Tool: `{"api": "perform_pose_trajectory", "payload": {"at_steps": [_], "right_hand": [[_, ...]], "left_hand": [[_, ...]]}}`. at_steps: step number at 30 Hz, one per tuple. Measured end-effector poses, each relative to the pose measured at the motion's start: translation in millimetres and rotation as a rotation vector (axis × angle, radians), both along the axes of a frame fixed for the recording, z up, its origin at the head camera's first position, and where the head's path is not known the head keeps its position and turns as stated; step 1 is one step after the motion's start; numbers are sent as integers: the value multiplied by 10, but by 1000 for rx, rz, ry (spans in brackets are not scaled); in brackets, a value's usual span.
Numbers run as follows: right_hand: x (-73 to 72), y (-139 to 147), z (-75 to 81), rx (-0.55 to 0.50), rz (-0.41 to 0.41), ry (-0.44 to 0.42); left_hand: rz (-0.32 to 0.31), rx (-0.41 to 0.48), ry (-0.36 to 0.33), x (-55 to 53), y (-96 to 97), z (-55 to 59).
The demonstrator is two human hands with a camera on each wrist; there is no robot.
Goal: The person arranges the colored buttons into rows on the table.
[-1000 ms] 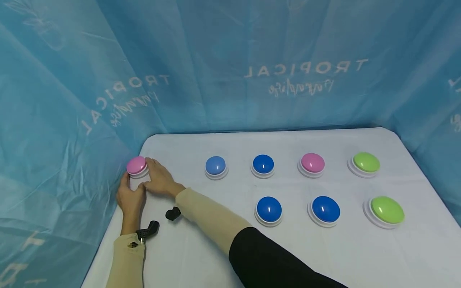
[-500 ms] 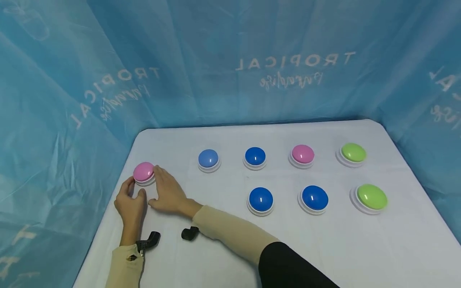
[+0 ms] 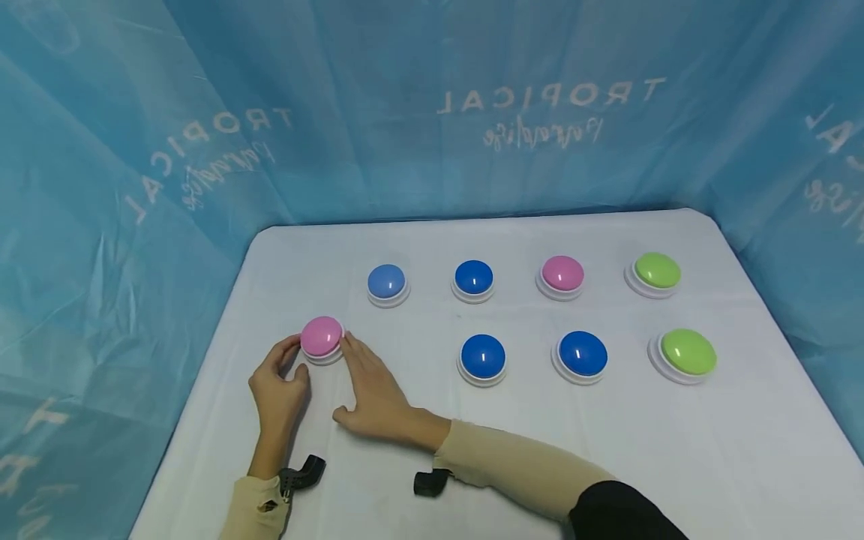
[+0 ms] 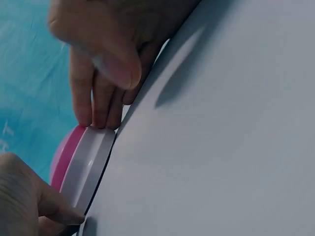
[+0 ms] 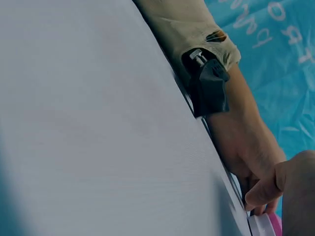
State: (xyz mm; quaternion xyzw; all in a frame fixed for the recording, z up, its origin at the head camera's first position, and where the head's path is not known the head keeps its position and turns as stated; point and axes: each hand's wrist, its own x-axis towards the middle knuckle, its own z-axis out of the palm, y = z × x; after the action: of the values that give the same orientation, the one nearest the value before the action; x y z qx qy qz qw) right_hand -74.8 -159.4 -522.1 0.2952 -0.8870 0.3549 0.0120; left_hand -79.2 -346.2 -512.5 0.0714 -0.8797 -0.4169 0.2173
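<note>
A push button with a pink dome and white base [image 3: 322, 339] stands on the white table at the left, between both hands. My left hand [image 3: 280, 397] touches its left side with nearly straight fingertips, thumb held away from it. On the opposite side, the straight fingers of my right hand [image 3: 378, 401] touch the base, its thumb spread apart. The left wrist view shows the left fingertips [image 4: 100, 118] against the rim of the pink button [image 4: 81, 164]. In the right wrist view only a corner of the pink button [image 5: 268, 225] shows beside the hands.
Right of the hands stand a light blue button [image 3: 386, 282], several dark blue buttons [image 3: 483, 357], another pink button [image 3: 562, 274] and two green buttons [image 3: 687, 352]. The white table [image 3: 540, 442] is bordered by a blue printed curtain [image 3: 378, 135] at the back and sides.
The pink button has slid from the table's far left edge rightward and toward the person, with both hands moving along at its sides. The head view has shifted slightly.
</note>
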Motion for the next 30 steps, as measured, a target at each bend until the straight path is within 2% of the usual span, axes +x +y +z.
{"api": "perform_pose_trajectory", "payload": {"at_steps": [5,10,14,18,22,30], "right_hand": [[152,342,-12,-57,-4,-34],[345,644,-30,-94,-19,-90],[453,818,-32,-118,-37,-93],[513,922,-21,-118,-42,-54],[539,959,-2,-129,-32,-20],[563,972,0,-136,-48,-15]], "left_hand": [[-85,44,1,93,197,12],[-176,83,-42,154,342,-20],[-258,91,-57,176,405,-32],[-331,119,-44,174,410,-41],[-358,118,-29,167,399,-44],[-380,90,-42,169,417,-30]]}}
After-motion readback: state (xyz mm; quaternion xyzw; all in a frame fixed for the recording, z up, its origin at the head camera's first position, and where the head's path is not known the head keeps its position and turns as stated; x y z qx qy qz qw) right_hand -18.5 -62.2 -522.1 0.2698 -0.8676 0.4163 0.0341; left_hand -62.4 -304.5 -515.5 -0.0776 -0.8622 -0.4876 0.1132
